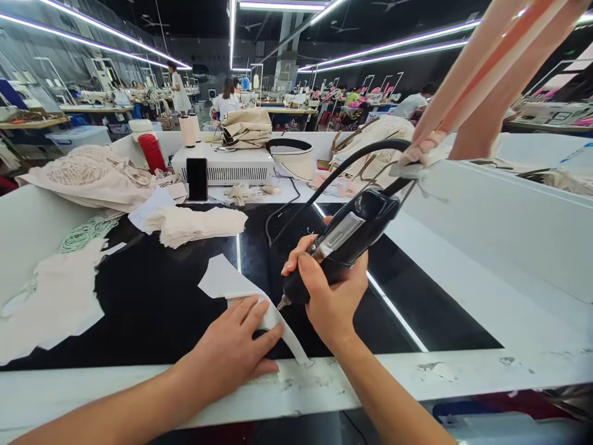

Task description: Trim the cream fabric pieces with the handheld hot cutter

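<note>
My right hand (331, 296) is wrapped round a black corded handheld tool (340, 238) with a silver lever and a pointed metal tip. The tool tilts down to the left, and its tip is at the edge of a curved white fabric piece (241, 278). Whether the tip touches the fabric I cannot tell. My left hand (236, 340) lies on that piece with fingers spread, pressing it to the black table surface (152, 309). The narrow end of the fabric reaches the table's white front edge. Peach cloth strips (482, 80) are tied at the tool's cord end.
Stacked cream fabric pieces (199, 224) lie behind my left hand; more cut pieces (60, 296) lie at left by green cord (90, 232). A phone (197, 179) leans on a vented white box (236, 165). A white side wall (509, 228) bounds the right. People sit farther back.
</note>
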Tool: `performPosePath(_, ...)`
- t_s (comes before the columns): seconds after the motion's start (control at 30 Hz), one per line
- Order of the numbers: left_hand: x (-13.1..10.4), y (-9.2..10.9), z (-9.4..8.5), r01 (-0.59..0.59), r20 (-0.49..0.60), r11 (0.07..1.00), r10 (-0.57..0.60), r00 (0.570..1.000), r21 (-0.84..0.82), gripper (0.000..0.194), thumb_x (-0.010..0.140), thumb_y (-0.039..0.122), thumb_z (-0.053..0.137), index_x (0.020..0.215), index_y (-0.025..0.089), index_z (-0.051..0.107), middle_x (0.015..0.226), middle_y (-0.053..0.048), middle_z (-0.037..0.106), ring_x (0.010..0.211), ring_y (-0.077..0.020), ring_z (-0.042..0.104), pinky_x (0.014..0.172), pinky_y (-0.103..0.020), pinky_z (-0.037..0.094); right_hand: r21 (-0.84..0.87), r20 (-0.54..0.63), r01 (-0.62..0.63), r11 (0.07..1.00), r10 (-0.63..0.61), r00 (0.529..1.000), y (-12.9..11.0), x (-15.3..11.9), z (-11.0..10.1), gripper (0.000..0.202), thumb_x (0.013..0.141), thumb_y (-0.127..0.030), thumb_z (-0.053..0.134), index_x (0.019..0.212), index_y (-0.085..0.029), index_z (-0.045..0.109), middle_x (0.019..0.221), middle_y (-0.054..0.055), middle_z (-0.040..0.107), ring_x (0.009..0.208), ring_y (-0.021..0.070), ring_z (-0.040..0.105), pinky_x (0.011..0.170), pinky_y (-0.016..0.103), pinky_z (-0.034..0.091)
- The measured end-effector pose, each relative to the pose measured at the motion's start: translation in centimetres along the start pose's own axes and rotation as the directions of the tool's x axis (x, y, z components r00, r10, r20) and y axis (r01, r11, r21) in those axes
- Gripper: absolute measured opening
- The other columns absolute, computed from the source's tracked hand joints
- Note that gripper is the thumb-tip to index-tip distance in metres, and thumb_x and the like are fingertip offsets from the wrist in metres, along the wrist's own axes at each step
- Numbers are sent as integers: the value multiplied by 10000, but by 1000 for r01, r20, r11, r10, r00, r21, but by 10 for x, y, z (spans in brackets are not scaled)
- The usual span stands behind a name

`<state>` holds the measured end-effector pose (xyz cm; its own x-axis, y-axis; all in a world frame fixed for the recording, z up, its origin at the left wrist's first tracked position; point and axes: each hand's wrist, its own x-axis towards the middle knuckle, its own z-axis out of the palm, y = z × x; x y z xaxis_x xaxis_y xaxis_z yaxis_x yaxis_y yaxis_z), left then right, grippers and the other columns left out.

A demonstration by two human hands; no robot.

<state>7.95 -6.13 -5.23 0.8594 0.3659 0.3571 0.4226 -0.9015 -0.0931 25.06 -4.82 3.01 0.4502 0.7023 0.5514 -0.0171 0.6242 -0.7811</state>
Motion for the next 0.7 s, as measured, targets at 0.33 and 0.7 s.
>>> performPosePath(0.33,0,0,0,11,-1,1000,-11,1000,-4,634,924,623,695,1376,197,570,1383,-204,618,1279,-393,623,1020,-515,559,-12,17,18,1000,-18,1000,3,-1,-1,251,806,-198,739,958,-280,557,782,-62,658,525,119,622,490,286,564)
performPosePath(0.7,1,1,0,9,-8,1000,-9,1000,-2,660,888,627,737,1354,185,589,1380,-214,632,1266,-406,638,1014,-529,566,46,-10,-4,999,4,1000,6,4,3,297,797,-221,759,996,-280,547,784,-80,659,542,103,618,524,268,587)
